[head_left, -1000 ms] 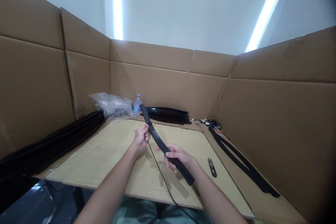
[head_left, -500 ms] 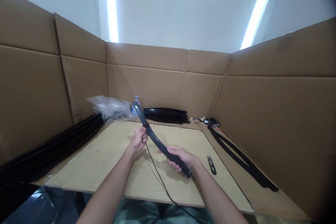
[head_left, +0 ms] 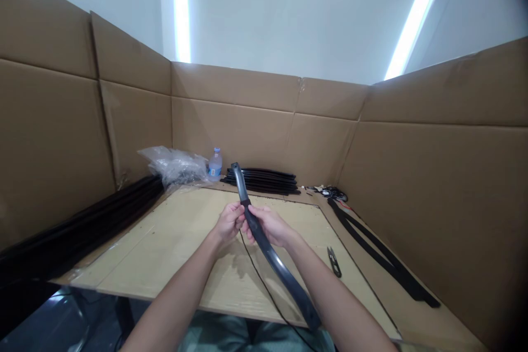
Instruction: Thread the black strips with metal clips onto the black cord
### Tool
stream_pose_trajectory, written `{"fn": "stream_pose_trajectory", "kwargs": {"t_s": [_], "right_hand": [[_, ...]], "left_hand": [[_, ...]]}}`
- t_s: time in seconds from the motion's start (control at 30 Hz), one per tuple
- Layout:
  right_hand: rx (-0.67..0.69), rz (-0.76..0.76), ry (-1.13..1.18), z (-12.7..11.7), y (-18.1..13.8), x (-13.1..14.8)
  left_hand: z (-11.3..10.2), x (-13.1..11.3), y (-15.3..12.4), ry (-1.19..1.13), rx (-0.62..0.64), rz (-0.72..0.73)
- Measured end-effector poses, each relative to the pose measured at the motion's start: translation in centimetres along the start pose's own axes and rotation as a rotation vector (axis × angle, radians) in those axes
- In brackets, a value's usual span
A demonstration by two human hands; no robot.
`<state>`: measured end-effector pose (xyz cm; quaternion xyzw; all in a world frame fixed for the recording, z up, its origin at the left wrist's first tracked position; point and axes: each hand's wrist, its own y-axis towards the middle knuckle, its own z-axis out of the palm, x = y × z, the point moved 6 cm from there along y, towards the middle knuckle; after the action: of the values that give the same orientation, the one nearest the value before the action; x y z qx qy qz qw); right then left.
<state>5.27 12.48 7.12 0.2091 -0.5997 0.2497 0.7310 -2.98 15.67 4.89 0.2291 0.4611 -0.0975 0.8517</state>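
Observation:
A long, curved, glossy black bar point(head_left: 272, 258) slants over the board, its far end pointing away and its near end by my right forearm. A dark band point(head_left: 246, 203) wraps it above my hands. My left hand point(head_left: 230, 221) is closed, fingertips pinched at the bar's left edge just below the band. From there a thin black cord point(head_left: 258, 270) hangs down towards my lap. My right hand point(head_left: 270, 224) is closed round the bar from the right, thumb on top near the band. The two hands' fingertips nearly meet, and some fingers are hidden behind the bar.
Thread snips point(head_left: 334, 262) lie right of my hands on the pale board point(head_left: 165, 253). Black strips point(head_left: 383, 256) lie farther right. At the back are stacked black bars point(head_left: 268, 180), a bottle point(head_left: 215, 165) and clear plastic bags point(head_left: 173, 165). Cardboard walls point(head_left: 235, 126) enclose the table.
My right hand has slid up the bar from its near end to beside my left hand. The bar has turned steeper, its near end now closer to me.

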Motion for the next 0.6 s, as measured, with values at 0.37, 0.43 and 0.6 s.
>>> {"fn": "stream_pose_trajectory", "kwargs": {"t_s": [0.37, 0.43, 0.6], "right_hand": [[-0.183, -0.107, -0.018, 0.3, -0.7, 0.1], [-0.183, -0.099, -0.023, 0.4, -0.8, 0.0], [-0.204, -0.111, -0.03, 0.2, -0.7, -0.2]], "left_hand": [[-0.3, -0.1, 0.1, 0.049, 0.0, 0.03], [-0.3, -0.1, 0.0, 0.048, 0.002, 0.018], [0.2, -0.4, -0.2, 0.026, -0.008, 0.01]]}}
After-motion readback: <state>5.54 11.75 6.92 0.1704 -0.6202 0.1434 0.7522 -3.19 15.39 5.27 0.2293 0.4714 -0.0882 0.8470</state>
